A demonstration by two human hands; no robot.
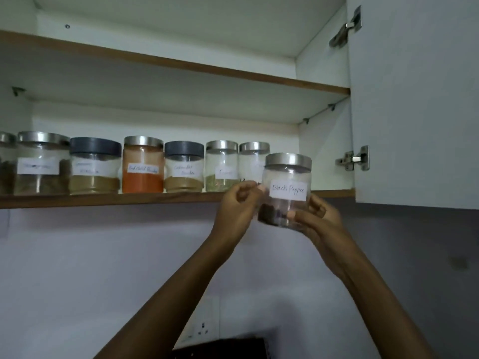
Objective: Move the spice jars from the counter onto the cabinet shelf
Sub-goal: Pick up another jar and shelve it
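A clear jar labelled "Black Pepper" [286,190], with a steel lid and dark peppercorns at the bottom, is held up in front of the right end of the lower cabinet shelf [103,199]. My left hand [238,206] grips its left side and my right hand [317,216] grips its lower right. Several labelled spice jars stand in a row on the shelf, among them an orange red chilli powder jar [143,164] and a coriander powder jar [184,167]. The rightmost shelf jar [251,161] is partly hidden behind the held jar.
The open white cabinet door [414,99] with its hinges [353,159] hangs on the right. An upper shelf [181,64] runs above the jars. Below are a white wall, a wall socket [202,331] and a dark object [223,349] at the bottom edge.
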